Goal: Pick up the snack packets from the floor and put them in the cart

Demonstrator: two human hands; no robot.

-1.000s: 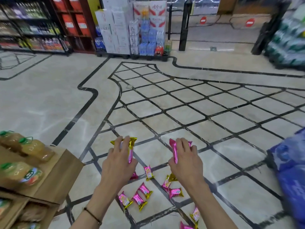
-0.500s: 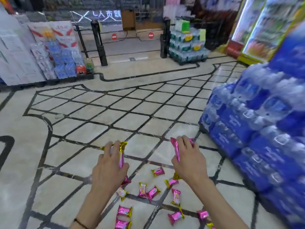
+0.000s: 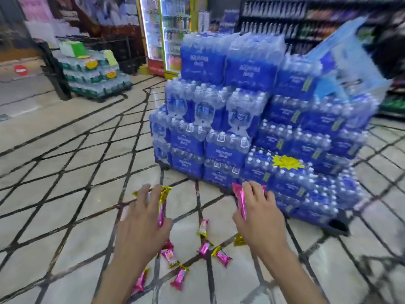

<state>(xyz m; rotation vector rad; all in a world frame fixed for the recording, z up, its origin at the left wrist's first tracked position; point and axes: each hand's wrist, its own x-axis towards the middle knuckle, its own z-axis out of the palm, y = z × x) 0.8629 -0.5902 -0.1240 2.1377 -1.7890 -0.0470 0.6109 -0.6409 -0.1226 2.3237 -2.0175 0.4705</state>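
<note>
Lower centre-left: left hand [image 3: 142, 224] clamps a crinkly pink-and-gold foil packet [image 3: 162, 207]. Loose packets [image 3: 203, 249] scattered on glossy marble floor [image 3: 65, 216] between the arms. Right hand [image 3: 260, 220] grips pink packets [image 3: 241, 202]. Right: blocky stack of shrink-wrapped water packs [image 3: 252, 128].

there is one view only, from a camera on the person's head, wide-angle, tipped forward and down over both raised hands. the left hand [image 3: 142, 224] and right hand [image 3: 260, 222] sit close under the lens; beyond their fingertips stands the stack of blue water packs [image 3: 252, 119], near. below the fingers lies tiled floor [image 3: 65, 194]. edges blur, straight lines bend.
</note>
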